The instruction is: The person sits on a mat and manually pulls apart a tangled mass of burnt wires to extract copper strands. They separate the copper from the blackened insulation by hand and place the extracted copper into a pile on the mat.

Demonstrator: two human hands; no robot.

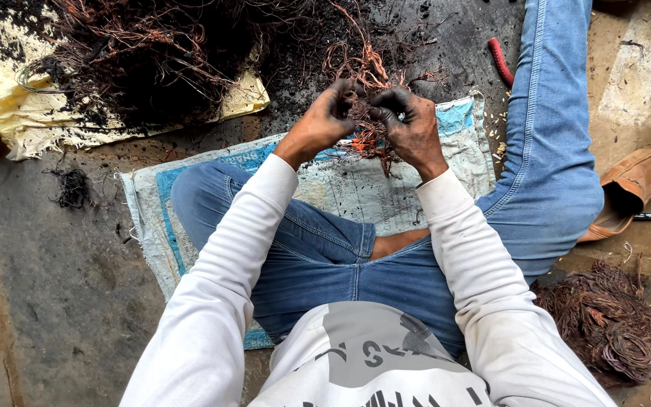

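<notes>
Copper-coloured wire, thin and tangled, is held in a small bundle (pixel 368 130) between two soot-blackened hands, seen from above by a person seated cross-legged on a woven sack (pixel 325 188) spread over the floor. The left hand (pixel 325 120) and the right hand (pixel 412 128) are both closed around the bundle, fingertips pinched together over its top. Loose strands hang from the hands down onto the sack. A large, dark, charred heap of wire (pixel 160 53) is seen ahead on a yellowish sheet (pixel 9 113), seemingly still unsorted. A cleaner coiled pile (pixel 604 316) lies by the right knee, suggesting part of the work is done while much remains.
</notes>
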